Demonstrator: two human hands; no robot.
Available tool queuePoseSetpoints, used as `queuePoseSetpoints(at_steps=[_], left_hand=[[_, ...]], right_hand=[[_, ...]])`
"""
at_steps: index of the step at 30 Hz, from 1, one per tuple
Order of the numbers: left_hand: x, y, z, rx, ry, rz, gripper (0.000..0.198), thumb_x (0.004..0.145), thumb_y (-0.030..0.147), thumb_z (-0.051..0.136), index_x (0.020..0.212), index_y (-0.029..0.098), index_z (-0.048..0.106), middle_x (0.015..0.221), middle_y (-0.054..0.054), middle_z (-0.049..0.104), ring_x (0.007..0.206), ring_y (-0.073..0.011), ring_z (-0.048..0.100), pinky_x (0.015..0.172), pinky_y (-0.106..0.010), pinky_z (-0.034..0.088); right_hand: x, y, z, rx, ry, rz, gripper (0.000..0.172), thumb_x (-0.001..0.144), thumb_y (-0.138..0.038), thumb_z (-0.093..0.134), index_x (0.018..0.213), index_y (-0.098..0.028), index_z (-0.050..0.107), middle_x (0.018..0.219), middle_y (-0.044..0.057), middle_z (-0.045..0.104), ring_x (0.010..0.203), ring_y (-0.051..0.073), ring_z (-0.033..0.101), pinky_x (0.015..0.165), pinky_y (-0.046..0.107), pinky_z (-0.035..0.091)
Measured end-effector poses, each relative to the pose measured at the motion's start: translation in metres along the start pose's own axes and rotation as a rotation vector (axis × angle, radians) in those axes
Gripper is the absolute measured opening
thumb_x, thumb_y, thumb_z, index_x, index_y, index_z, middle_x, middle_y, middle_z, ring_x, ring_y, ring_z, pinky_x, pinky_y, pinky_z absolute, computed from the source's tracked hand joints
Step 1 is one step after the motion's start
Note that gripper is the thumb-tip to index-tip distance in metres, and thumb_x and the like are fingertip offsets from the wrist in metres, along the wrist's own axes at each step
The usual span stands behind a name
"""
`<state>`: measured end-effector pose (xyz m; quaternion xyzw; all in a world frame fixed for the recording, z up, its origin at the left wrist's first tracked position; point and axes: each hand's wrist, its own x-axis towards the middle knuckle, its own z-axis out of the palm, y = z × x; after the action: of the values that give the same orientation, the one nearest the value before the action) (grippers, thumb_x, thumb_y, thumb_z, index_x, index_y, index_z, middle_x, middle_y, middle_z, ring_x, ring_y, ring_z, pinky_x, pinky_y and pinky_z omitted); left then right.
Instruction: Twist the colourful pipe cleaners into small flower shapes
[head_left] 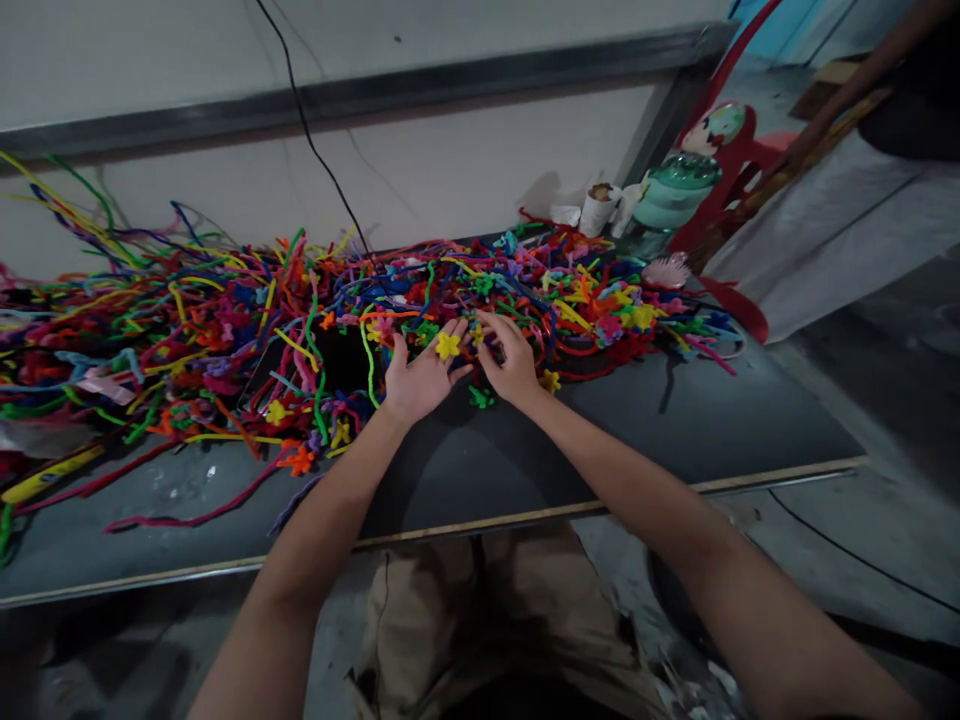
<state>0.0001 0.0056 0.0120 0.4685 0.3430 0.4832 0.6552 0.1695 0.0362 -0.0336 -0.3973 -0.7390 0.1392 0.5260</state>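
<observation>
At far L, a yellow stick-like item [52, 475] lay along the pile's front, w/ a long dark-pink strand [187, 521] to its R. The big pile of fuzzy stems [217, 310], mixed colours, ran along the back of the dark table [457, 475]; an orange flower [298, 459] sat at its front edge. Your L hand [418, 385] was spread wide, palm up, w/ a yellow flower [448, 346] lying on the fingers, which weren't closed on it. Just R of that, a green flower [481, 398] lay btwn your hands. Your R hand [511, 365] was half curled, fingertips by a smaller yellow piece [478, 334]; can't tell if it was pinched. A yellow-orange flower [550, 382] lay just beside that hand. Farther R, at the back, stood a white cup [598, 212], then a green figurine [671, 190]; at far R, another person [817, 230] in grey trousers was by the table's end.
</observation>
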Motion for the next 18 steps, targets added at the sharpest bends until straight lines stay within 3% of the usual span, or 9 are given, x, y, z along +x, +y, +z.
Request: queuePoseSetpoints(at_steps=[3,7,9,11,13,15,18], left_hand=[[0.000,-0.003,0.002,0.024,-0.011,-0.023,0.085,0.081,0.087,0.021,0.111,0.024,0.069,0.109,-0.013,0.070,0.111,-0.0267,0.063,0.084,-0.039,0.054],[0.002,-0.010,0.001,0.007,-0.008,-0.052,0.075,0.085,0.081,0.031,0.110,0.022,0.070,0.100,-0.012,0.071,0.102,-0.0255,0.066,0.081,-0.038,0.055],[0.005,-0.017,-0.002,0.029,0.000,-0.042,0.061,0.085,0.073,0.048,0.116,0.024,0.068,0.102,-0.010,0.071,0.099,-0.0231,0.067,0.078,-0.035,0.055],[0.008,-0.025,-0.006,0.118,0.075,0.034,0.053,0.078,0.059,0.070,0.118,0.024,0.068,0.100,-0.007,0.072,0.091,-0.0202,0.068,0.074,-0.031,0.055],[0.011,-0.031,-0.010,0.230,0.189,0.121,0.050,0.072,0.050,0.079,0.112,0.022,0.070,0.091,-0.005,0.072,0.077,-0.0164,0.066,0.065,-0.026,0.052],[0.012,-0.034,-0.013,0.307,0.265,0.158,0.043,0.072,0.050,0.078,0.102,0.019,0.074,0.078,-0.003,0.071,0.061,-0.0132,0.061,0.054,-0.024,0.048],[0.012,-0.033,-0.014,0.351,0.280,0.174,0.040,0.073,0.056,0.075,0.082,0.017,0.075,0.065,-0.001,0.067,0.051,-0.0107,0.054,0.047,-0.023,0.044]], right_hand=[[0.000,-0.006,-0.002,-0.008,-0.091,-0.132,0.036,0.095,-0.040,0.050,0.127,-0.027,0.062,0.130,0.009,0.061,0.123,0.026,0.056,0.107,0.047,0.045],[-0.001,-0.005,-0.001,-0.028,-0.079,-0.145,0.030,0.094,-0.047,0.056,0.112,-0.029,0.071,0.112,0.007,0.070,0.110,0.025,0.061,0.102,0.047,0.046],[-0.001,-0.003,-0.001,-0.022,-0.040,-0.101,0.030,0.092,-0.049,0.057,0.107,-0.028,0.073,0.103,0.007,0.073,0.102,0.025,0.063,0.097,0.046,0.049],[-0.001,-0.002,0.000,0.000,-0.020,-0.051,0.031,0.092,-0.049,0.058,0.106,-0.027,0.074,0.100,0.007,0.074,0.098,0.025,0.065,0.093,0.046,0.051],[-0.001,-0.003,0.001,0.035,-0.024,-0.037,0.029,0.092,-0.048,0.058,0.105,-0.027,0.075,0.099,0.007,0.075,0.096,0.024,0.066,0.092,0.045,0.052],[-0.002,-0.005,0.002,0.076,-0.033,-0.073,0.026,0.092,-0.045,0.060,0.102,-0.028,0.076,0.097,0.006,0.076,0.093,0.023,0.067,0.091,0.044,0.052],[-0.004,-0.007,0.005,0.097,-0.032,-0.112,0.022,0.093,-0.041,0.060,0.099,-0.028,0.077,0.094,0.005,0.077,0.089,0.022,0.068,0.088,0.043,0.053]])
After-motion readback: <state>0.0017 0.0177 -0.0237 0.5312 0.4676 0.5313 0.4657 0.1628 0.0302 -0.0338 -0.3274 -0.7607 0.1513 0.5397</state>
